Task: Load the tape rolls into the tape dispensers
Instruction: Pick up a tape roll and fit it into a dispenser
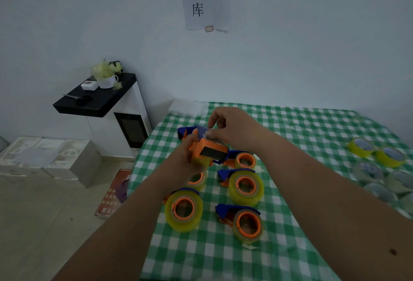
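Left hand [190, 157] grips the dispenser [209, 152] from below while right hand [230, 127] pinches the tape end [204, 134] just above it

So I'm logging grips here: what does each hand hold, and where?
Left hand grips the orange tape dispenser by its body; right hand pinches the tape end above it.

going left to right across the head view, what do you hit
white foam boxes on the floor → black shelf with scissors → left hand holding an orange dispenser → right hand pinching the tape end → loose tape rolls at the table's right edge
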